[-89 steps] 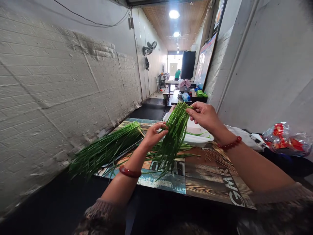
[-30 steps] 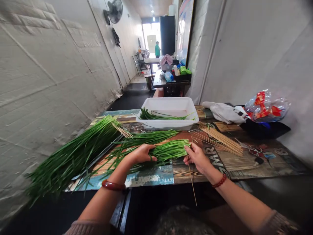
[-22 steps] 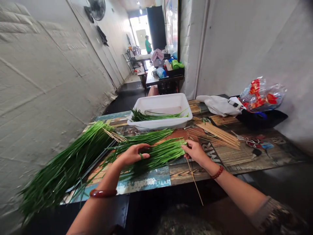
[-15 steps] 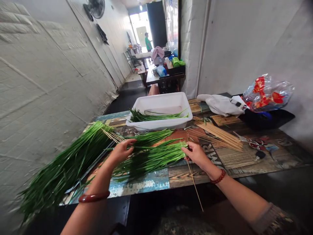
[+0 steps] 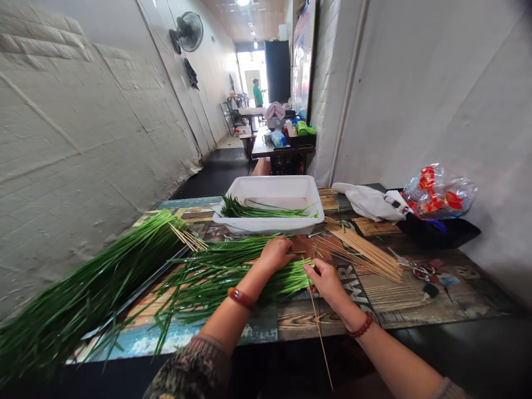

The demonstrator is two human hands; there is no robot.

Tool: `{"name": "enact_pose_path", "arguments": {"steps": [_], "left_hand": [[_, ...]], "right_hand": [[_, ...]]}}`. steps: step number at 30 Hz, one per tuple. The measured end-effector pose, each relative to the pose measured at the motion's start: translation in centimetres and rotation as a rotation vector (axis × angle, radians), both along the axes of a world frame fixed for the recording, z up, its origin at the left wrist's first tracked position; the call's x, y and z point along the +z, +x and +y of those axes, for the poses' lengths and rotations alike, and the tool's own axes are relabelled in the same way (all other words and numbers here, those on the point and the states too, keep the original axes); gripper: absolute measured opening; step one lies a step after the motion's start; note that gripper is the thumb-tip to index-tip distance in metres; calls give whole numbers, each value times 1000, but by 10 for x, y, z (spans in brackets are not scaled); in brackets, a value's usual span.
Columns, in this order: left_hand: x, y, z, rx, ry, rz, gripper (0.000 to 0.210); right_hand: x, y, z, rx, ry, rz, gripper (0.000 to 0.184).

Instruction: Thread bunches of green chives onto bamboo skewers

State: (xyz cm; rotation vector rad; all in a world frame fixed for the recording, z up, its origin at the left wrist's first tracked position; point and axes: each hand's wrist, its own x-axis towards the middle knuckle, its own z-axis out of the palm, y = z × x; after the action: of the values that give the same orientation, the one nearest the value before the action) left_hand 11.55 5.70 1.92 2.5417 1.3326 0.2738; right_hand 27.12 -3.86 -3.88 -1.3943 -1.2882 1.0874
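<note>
The tub (image 5: 270, 226) looks smooth plastic, the skewers (image 5: 368, 252) matt wood, the leaves (image 5: 211, 280) glossy.

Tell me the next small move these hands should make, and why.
Probably the left hand should gently gather the pale ends of the greens evenly together. It is already right by those ends, where the right hand seems to pinch a thin stick that slants past the table's near edge. Whether the stick pierces any stems is too small to tell.
</note>
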Motion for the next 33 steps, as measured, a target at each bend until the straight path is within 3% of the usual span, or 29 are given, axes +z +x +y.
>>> {"name": "enact_pose_path", "arguments": {"steps": [7,13,17,20,24,33], "left_hand": [[-8,-8,-1,-1,-26,-70,2],[0,-32,-2,140,-44,-290,11],[15,-49,-8,165,-220,-698,23],[23,-53,-12,204,-316,-840,24],[24,-51,-11,246,-301,-902,25],[15,-32,3,190,-202,-857,17]], "right_hand": [[2,0,-1,16,14,-28,40],[4,-1,2,30,29,34,39],[22,-8,12,41,145,19,33],[45,-15,23,52,295,-82,27],[62,-20,42,98,366,-166,26],[49,-15,55,120,341,-137,23]]}}
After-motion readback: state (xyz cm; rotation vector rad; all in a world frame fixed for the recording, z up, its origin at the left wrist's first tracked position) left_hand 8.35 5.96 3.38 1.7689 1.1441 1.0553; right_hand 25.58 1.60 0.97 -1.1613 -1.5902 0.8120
